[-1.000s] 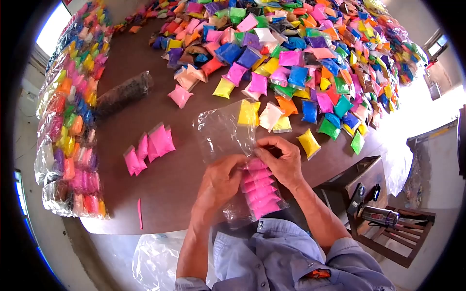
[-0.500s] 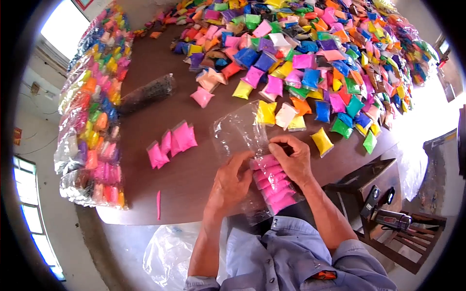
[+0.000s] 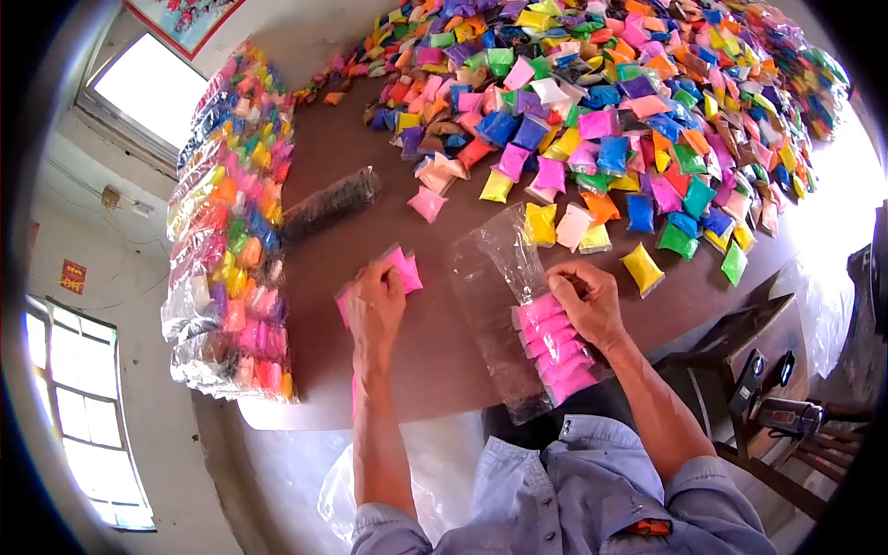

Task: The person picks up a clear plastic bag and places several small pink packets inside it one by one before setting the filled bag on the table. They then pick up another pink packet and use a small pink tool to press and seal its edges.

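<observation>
A clear plastic bag [image 3: 499,277] lies at the front of the table, with several pink packets [image 3: 558,347] stacked in a row inside its right part. My right hand [image 3: 587,298] pinches the bag's edge just above the top packet. To the left, my left hand [image 3: 377,301] is over a small group of loose pink packets [image 3: 407,268], its fingers closed and partly covering them. Whether a packet is between those fingers is hidden. A thin pink strip [image 3: 354,393] is mostly behind my left forearm.
A big heap of multicoloured packets [image 3: 592,120] covers the table's far side. Filled clear bags [image 3: 231,240] are stacked along the left edge, beside a dark filled bag [image 3: 331,202]. A yellow packet [image 3: 642,269] lies right of my right hand. A wooden stool [image 3: 731,356] is at the right.
My left hand has left the clear bag and moved left to the loose pink packets. My right hand stays at the bag. The whole view has shifted, with things appearing farther right.
</observation>
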{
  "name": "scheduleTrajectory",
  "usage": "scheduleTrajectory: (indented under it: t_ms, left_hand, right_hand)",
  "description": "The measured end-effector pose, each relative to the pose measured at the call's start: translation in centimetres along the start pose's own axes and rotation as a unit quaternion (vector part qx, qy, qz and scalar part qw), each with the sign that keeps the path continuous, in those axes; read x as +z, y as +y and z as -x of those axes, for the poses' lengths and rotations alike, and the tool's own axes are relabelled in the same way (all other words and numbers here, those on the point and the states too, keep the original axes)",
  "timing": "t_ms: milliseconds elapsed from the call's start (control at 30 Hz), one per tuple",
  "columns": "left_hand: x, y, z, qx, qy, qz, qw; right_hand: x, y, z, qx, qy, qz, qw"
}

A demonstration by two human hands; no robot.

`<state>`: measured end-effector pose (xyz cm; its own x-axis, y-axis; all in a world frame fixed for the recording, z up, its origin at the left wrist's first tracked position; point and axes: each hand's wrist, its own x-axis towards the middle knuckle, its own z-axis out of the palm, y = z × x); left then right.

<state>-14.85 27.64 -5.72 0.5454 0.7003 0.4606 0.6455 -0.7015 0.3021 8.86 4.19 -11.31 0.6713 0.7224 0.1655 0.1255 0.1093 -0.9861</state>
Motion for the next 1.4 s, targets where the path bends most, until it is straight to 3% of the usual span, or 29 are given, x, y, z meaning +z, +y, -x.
scheduleTrajectory:
  t_ms: [67,167,300,400,467,567,700,800,867,1000,1233,1300,1333,1400]
  left_hand:
    - [-0.7,0.3,-1.0,-0.132,-0.059,-0.011,0.989]
    - [0.0,-2.6,-2.0,-0.051,-0.050,-0.038,0.997]
    - [0.7,-4.7,-2.6,-0.041,-0.084,0.028,0.995]
    - [-0.7,-3.4,-2.8,-0.065,-0.128,0.079,0.986]
    - [-2.0,-1.8,-2.7,-0.135,-0.178,0.150,0.963]
    - [-1.8,-1.4,-0.9,-0.176,-0.192,0.260,0.930]
    - [-0.6,4.9,2.6,-0.204,-0.184,0.365,0.890]
    - [2.2,7.4,4.7,-0.193,-0.175,0.400,0.879]
    - [3.4,8.8,5.6,-0.157,-0.155,0.368,0.903]
    - [4.5,10.4,6.9,-0.168,-0.184,0.403,0.881]
    - [3.5,11.1,6.9,-0.113,-0.201,0.357,0.905]
    - [3.5,11.3,6.9,-0.177,-0.302,0.351,0.869]
    - [3.5,11.6,7.1,-0.178,-0.303,0.350,0.868]
    - [3.7,12.5,7.5,-0.082,-0.237,0.339,0.907]
  right_hand:
    - [-0.1,0.0,0.0,-0.004,0.001,0.008,1.000]
    - [-0.1,-0.1,0.1,0.001,-0.002,0.016,1.000]
    - [0.0,0.2,0.0,-0.014,0.006,0.020,1.000]
    - [-0.2,-0.4,0.1,0.011,-0.008,0.009,1.000]
    - [-0.2,-0.4,0.1,0.015,-0.014,0.010,1.000]
    - [-0.2,-0.5,0.0,0.017,-0.020,0.020,0.999]
    - [-0.2,-0.9,0.0,0.020,-0.028,0.034,0.999]
    - [-0.1,-1.2,0.0,0.028,-0.028,0.036,0.999]
    - [-0.1,-1.1,-0.1,0.022,-0.021,0.045,0.998]
    - [-0.1,-0.7,-0.2,0.012,-0.017,0.044,0.999]
    - [-0.1,-0.4,-0.2,0.019,-0.017,0.039,0.999]
    - [-0.1,-0.2,-0.1,0.023,-0.015,0.025,0.999]
    - [-0.1,-0.2,-0.1,0.024,-0.015,0.025,0.999]
    - [-0.2,-0.4,-0.2,0.012,-0.015,0.046,0.999]
